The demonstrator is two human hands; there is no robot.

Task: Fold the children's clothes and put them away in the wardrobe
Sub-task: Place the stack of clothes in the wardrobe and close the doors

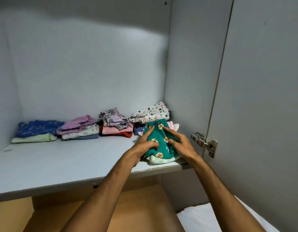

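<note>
A folded green garment with cartoon chipmunks [161, 144] lies at the front right of the grey wardrobe shelf [61, 164]. My left hand [145, 144] grips its left side, thumb beneath, fingers on top. Resting on its right side is my right hand [179, 142], index finger stretched over the cloth. Behind the garment stands a stack topped by a white clover-print piece [151, 113].
Along the shelf's back sit more folded stacks: blue over pale green [36, 131], lilac and white [79, 129], grey print over pink and red [115, 124]. The open door [262, 97] with a metal hinge [205, 143] stands on the right. A white bed edge [203, 218] shows below.
</note>
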